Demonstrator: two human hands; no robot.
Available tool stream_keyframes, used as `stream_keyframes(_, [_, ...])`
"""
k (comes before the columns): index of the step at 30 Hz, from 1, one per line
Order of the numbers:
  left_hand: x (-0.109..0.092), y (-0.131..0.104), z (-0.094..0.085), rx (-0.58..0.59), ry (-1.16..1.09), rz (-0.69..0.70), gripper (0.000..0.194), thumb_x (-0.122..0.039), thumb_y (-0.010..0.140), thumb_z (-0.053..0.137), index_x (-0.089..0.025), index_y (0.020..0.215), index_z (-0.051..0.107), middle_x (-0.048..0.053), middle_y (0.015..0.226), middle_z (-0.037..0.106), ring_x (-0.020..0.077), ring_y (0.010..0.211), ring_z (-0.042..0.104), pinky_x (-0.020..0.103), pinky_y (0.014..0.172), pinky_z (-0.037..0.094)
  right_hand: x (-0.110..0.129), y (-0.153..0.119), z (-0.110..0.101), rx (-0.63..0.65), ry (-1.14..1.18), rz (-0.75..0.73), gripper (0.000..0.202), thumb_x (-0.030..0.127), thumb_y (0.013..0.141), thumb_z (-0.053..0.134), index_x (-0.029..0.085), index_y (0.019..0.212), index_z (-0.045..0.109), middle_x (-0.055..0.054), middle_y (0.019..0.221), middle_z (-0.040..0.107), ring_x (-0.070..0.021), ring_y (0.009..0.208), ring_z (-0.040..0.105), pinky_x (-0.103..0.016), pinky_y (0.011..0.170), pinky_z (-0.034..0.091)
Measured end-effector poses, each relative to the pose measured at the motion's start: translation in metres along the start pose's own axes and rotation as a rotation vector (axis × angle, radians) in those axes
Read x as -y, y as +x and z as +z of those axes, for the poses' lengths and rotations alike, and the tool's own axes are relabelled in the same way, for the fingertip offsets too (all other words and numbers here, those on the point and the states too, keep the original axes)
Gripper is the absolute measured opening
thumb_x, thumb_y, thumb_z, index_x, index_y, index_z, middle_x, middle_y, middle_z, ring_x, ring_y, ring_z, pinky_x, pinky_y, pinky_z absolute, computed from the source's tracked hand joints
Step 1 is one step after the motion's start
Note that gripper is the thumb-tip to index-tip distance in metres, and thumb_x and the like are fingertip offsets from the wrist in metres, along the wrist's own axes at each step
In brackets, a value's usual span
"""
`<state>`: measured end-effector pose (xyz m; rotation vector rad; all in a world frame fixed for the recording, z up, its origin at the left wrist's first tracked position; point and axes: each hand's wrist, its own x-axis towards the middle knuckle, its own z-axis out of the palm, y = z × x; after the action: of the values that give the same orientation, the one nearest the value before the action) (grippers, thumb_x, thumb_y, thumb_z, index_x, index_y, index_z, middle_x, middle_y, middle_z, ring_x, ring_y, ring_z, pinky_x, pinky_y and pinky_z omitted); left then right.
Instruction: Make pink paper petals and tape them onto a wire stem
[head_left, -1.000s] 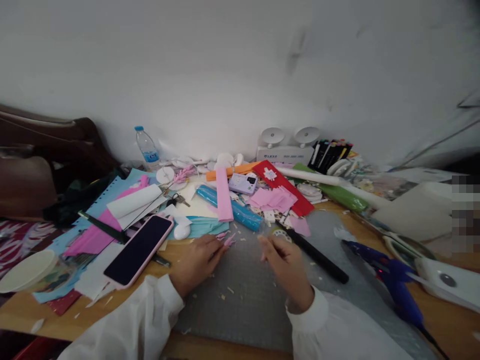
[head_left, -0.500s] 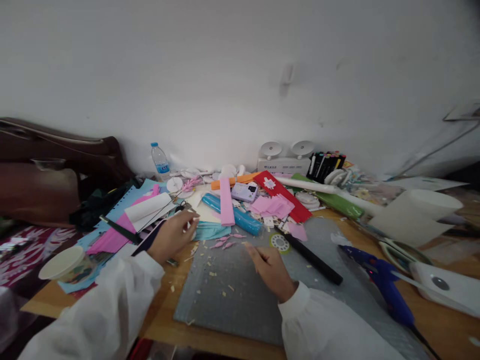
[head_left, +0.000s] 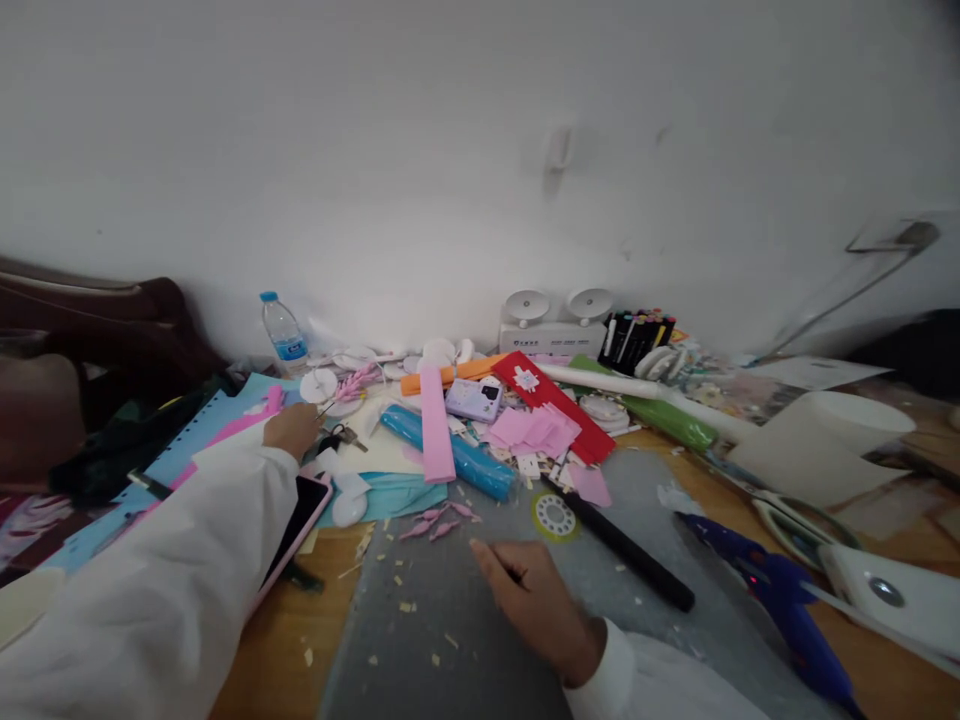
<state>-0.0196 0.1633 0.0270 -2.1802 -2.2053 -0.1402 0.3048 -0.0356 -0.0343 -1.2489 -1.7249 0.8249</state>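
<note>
On the wooden bench (head_left: 277,655), at lower centre, we curl our right hand (head_left: 525,600) closed above the grey mat (head_left: 420,640), just below small pink twisted pieces (head_left: 444,529). At centre left, our left hand (head_left: 292,430) is beside a pink sprig (head_left: 358,382); we cannot tell its grip. Paper scraps (head_left: 536,430) crowd towards the pale wall (head_left: 375,180).

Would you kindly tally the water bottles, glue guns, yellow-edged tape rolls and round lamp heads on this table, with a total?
Water bottle: 1
Blue glue gun: 1
Yellow-edged tape roll: 1
Round lamp heads: 2
Total: 5
</note>
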Motion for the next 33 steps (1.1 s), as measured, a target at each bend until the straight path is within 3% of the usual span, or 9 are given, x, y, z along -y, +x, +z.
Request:
stream_keyframes(7, [-0.008, 0.004, -0.003, 0.008, 0.117, -0.068, 0.031, -0.029, 0.090, 0.055, -0.015, 0.118, 0.055, 0.010, 0.118, 0.059, 0.0229, 0.099, 0.061, 0.043, 0.082, 0.052, -0.001, 0.002, 0.000, 0.003, -0.007, 0.006, 0.049, 0.036, 0.091, 0.043, 0.020, 0.050, 0.021, 0.006, 0.050, 0.019, -0.0077, 0.045, 0.023, -0.026, 0.045, 0.015])
stream_keyframes(15, [-0.001, -0.019, -0.077, -0.129, -0.004, -0.043, 0.027, -0.032, 0.090, 0.054, -0.013, 0.109, 0.060, 0.008, 0.110, 0.063, 0.0235, 0.098, 0.061, 0.042, 0.085, 0.050, -0.001, 0.003, -0.001, -0.017, 0.026, 0.002, 0.050, 0.036, 0.091, 0.043, 0.020, 0.049, 0.022, 0.006, 0.048, 0.020, -0.0079, 0.044, 0.024, -0.026, 0.045, 0.016])
stream_keyframes(19, [0.004, -0.071, -0.105, -0.276, -0.120, -0.128, 0.027, -0.027, 0.085, 0.051, -0.012, 0.098, 0.068, 0.005, 0.092, 0.072, 0.0250, 0.093, 0.061, 0.032, 0.080, 0.046, 0.003, 0.002, -0.003, -0.021, 0.070, -0.010, 0.050, 0.036, 0.091, 0.044, 0.020, 0.045, 0.032, 0.006, 0.043, 0.030, -0.0089, 0.042, 0.034, -0.025, 0.045, 0.023])
stream_keyframes(22, [-0.005, -0.134, -0.111, -0.346, -0.274, -0.128, 0.033, -0.041, 0.084, 0.048, -0.021, 0.099, 0.069, 0.001, 0.093, 0.072, 0.0206, 0.081, 0.062, 0.027, 0.068, 0.047, 0.005, 0.003, -0.005, -0.029, 0.123, -0.017, 0.050, 0.040, 0.090, 0.046, 0.019, 0.045, 0.042, 0.004, 0.043, 0.040, -0.0106, 0.044, 0.043, -0.024, 0.048, 0.030])
stream_keyframes(23, [-0.011, -0.157, -0.110, -0.379, -0.483, -0.153, 0.032, -0.047, 0.079, 0.054, -0.024, 0.094, 0.071, 0.001, 0.088, 0.072, 0.0212, 0.074, 0.060, 0.027, 0.060, 0.046, 0.005, 0.003, -0.006, -0.031, 0.145, -0.019, 0.050, 0.041, 0.090, 0.046, 0.019, 0.045, 0.044, 0.004, 0.044, 0.042, -0.0112, 0.045, 0.045, -0.024, 0.049, 0.032])
stream_keyframes(25, [-0.029, -0.201, -0.101, -0.329, -0.839, -0.227, 0.032, -0.052, 0.068, 0.067, -0.026, 0.086, 0.073, 0.001, 0.075, 0.068, 0.0204, 0.063, 0.055, 0.028, 0.051, 0.042, 0.005, 0.003, -0.006, -0.026, 0.195, -0.021, 0.050, 0.045, 0.090, 0.045, 0.019, 0.048, 0.049, 0.003, 0.045, 0.045, -0.0119, 0.046, 0.047, -0.024, 0.051, 0.035])
stream_keyframes(28, [-0.064, -0.253, -0.076, -0.115, -1.247, -0.299, 0.037, -0.054, 0.058, 0.076, -0.020, 0.074, 0.072, -0.001, 0.055, 0.054, 0.0119, 0.049, 0.043, 0.021, 0.043, 0.031, 0.004, 0.003, -0.006, 0.003, 0.291, -0.022, 0.044, 0.048, 0.090, 0.045, 0.018, 0.060, 0.057, 0.003, 0.050, 0.048, -0.0119, 0.048, 0.047, -0.024, 0.050, 0.037])
stream_keyframes(30, [-0.090, -0.277, -0.058, 0.038, -1.465, -0.310, 0.038, -0.055, 0.064, 0.073, -0.019, 0.072, 0.069, -0.005, 0.047, 0.036, 0.0075, 0.044, 0.029, 0.019, 0.041, 0.021, 0.003, 0.003, -0.006, 0.032, 0.360, -0.017, 0.038, 0.048, 0.088, 0.048, 0.018, 0.071, 0.060, 0.002, 0.057, 0.051, -0.0110, 0.049, 0.045, -0.022, 0.046, 0.035])
stream_keyframes(33, [-0.128, -0.297, -0.036, 0.224, -1.726, -0.272, 0.042, -0.059, 0.068, 0.069, -0.017, 0.069, 0.065, -0.007, 0.046, 0.028, 0.0064, 0.043, 0.022, 0.021, 0.042, 0.017, 0.004, 0.003, -0.008, 0.093, 0.455, -0.003, 0.032, 0.048, 0.085, 0.054, 0.017, 0.081, 0.061, 0.003, 0.062, 0.051, -0.0092, 0.047, 0.042, -0.021, 0.043, 0.033])
